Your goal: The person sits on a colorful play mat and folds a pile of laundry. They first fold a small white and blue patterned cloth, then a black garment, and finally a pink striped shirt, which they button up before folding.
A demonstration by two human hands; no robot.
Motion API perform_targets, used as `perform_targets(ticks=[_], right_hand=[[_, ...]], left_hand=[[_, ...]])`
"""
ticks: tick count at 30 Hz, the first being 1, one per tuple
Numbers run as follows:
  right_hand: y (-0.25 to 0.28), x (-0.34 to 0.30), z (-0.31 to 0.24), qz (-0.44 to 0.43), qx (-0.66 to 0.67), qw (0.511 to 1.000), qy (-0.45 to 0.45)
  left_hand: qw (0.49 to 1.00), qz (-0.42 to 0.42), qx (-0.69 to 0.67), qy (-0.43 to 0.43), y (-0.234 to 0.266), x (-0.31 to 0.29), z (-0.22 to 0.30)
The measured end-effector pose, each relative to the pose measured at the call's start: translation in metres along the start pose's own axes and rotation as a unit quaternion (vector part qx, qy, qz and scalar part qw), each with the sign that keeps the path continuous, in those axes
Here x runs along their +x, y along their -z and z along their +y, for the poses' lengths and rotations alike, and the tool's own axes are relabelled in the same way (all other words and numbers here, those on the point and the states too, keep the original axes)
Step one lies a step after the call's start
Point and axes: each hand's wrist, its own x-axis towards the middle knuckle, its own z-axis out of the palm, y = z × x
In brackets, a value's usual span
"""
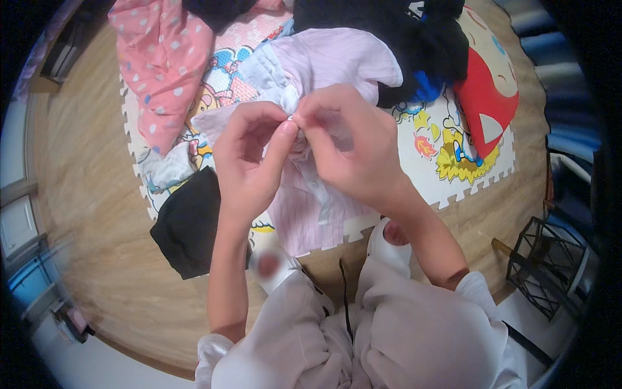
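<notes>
A pale pink striped shirt (350,55) with white edging lies spread in front of my knees. Over its front, my left hand (249,152) and my right hand (353,133) meet, thumbs and forefingers pinched together on the shirt's white placket near the collar. The exact bit between the fingertips is small and mostly covered, perhaps a button. Below my hands the shirt's lower front hangs toward my feet, with a button (316,184) showing on its white strip.
A printed foam mat (421,175) lies under the clothes on the wooden floor (110,214). Around the shirt are a pink polka-dot cloth (165,65), black garments (389,26), a black folded cloth (188,223) and a red plush toy (483,84). A black wire rack (544,266) stands at right.
</notes>
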Motion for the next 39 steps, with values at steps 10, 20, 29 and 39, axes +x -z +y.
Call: perform_targets(ticks=[10, 20, 29, 39], right_hand=[[-0.004, -0.011, 0.009, 0.142, 0.144, 0.942, -0.267], [0.012, -0.018, 0.012, 0.106, 0.276, 0.921, -0.254], [0.017, -0.031, 0.018, 0.077, 0.241, 0.935, -0.247], [0.021, -0.034, 0.018, 0.027, 0.239, 0.941, -0.236]], left_hand=[[0.963, 0.158, 0.006, -0.219, 0.001, -0.003, -0.007], [0.991, 0.126, 0.037, -0.035, 0.023, 0.005, -0.004], [0.986, 0.129, 0.100, -0.017, 0.018, -0.006, -0.030], [0.974, -0.096, 0.155, 0.136, 0.019, 0.019, -0.025]])
